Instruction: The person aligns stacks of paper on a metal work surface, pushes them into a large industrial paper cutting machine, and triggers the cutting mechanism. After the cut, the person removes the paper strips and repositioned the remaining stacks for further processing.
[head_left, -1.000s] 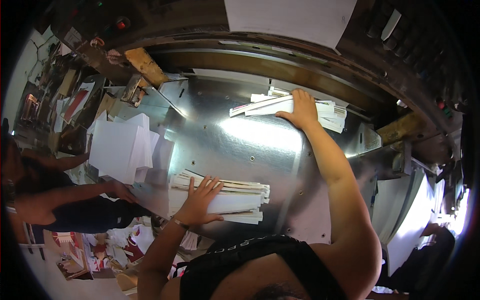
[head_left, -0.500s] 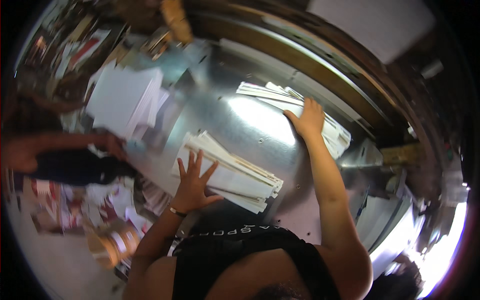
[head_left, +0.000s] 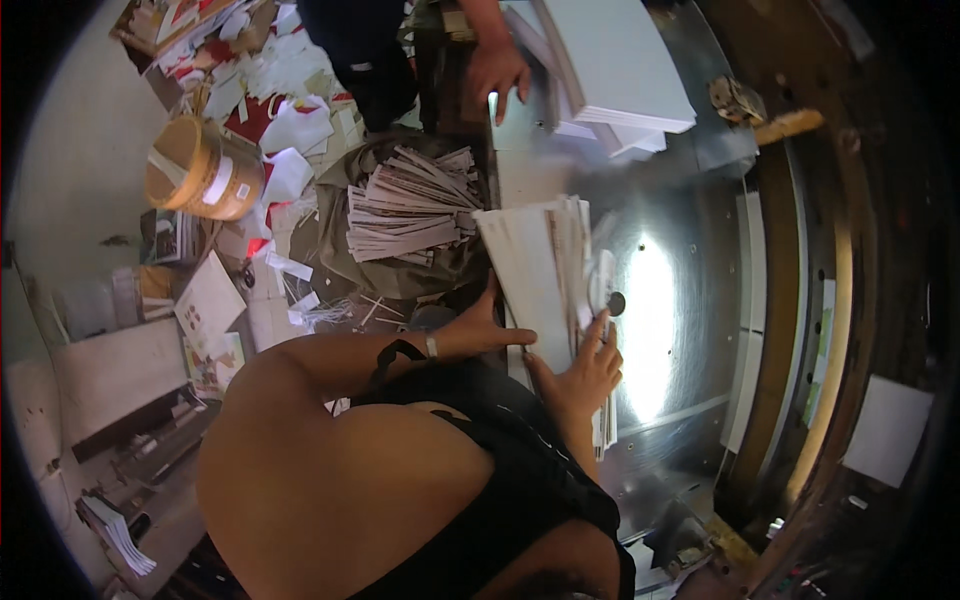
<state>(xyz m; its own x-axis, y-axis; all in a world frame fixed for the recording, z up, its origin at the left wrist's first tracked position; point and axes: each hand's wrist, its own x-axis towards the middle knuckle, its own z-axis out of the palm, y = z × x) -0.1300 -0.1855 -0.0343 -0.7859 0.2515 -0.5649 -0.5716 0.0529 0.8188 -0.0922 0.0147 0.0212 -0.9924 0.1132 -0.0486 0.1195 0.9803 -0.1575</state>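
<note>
A thick bundle of long white paper strips point(head_left: 540, 265) is between my two hands at the near edge of the metal table point(head_left: 690, 300). My left hand point(head_left: 488, 325) grips its left side, thumb lying over the strips and fingers mostly hidden beneath. On the other side my right hand point(head_left: 582, 375) is closed around the bundle. Some strips stick out below the right hand, and their far ends fan slightly apart. Just left of the bundle, a dark cloth sack point(head_left: 345, 255) lies spread on the floor, with a heap of similar strips point(head_left: 415, 205) in it.
Another person's hand point(head_left: 498, 75) rests at the table's corner, beside a tall stack of white sheets point(head_left: 620, 75). An orange bucket point(head_left: 205, 175) stands left, among paper scraps point(head_left: 300, 130) strewn on the floor. A long machine bar point(head_left: 745, 320) borders the table's right side.
My view has swung left, toward the sack. My hands, spread over two separate piles of strips before, have come together around one bundle at the table's edge.
</note>
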